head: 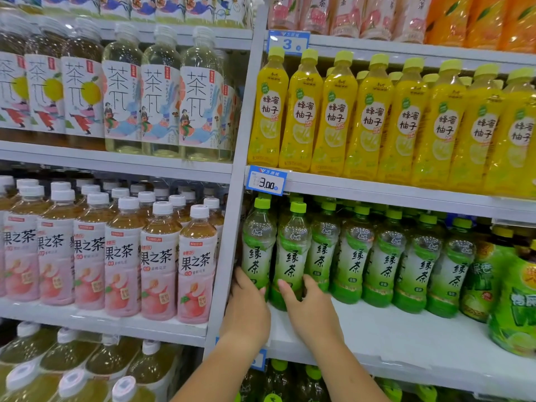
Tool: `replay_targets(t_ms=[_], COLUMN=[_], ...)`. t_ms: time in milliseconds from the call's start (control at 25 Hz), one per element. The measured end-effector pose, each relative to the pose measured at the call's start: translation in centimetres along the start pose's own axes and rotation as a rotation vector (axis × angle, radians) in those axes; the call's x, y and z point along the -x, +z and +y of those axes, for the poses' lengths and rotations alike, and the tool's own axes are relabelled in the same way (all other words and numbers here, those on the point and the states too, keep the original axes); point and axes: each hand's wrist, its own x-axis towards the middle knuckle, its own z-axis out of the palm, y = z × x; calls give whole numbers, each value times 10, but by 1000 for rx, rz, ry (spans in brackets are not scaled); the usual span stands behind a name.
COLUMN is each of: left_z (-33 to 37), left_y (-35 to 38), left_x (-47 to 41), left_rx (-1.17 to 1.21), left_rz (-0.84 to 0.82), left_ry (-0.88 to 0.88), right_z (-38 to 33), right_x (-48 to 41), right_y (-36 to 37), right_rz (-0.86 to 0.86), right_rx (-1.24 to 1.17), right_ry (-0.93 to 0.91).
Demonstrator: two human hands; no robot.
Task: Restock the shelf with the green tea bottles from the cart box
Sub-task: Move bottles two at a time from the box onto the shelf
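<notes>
Leftmost green tea bottle (pixel 258 245) is gripped at its base by the left hand (pixel 246 311), with fingers wrapped round it. Second green tea bottle (pixel 293 256), just beside it at 3 o'clock, is gripped low by the right hand (pixel 311 311), thumb laid on the front. Both are stood upright at the left end of the shelf (pixel 406 338). Remaining green tea row (pixel 406 256) is lined up toward 3 o'clock. Price tag (pixel 266 181) is clipped at 12 o'clock.

White shelf (pixel 406 338) bears a row of green tea bottles (pixel 354 262); all upright.
</notes>
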Motion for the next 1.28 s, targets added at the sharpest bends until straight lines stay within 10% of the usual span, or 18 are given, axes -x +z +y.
replay_targets(t_ms=[1280], left_z=[6], left_y=[-35], left_x=[16], left_rx=[158], left_rz=[-160], left_ry=[24], right_z=[-3], right_x=[17], right_y=[-15], right_rz=[-26], right_rx=[-74], right_ry=[-7])
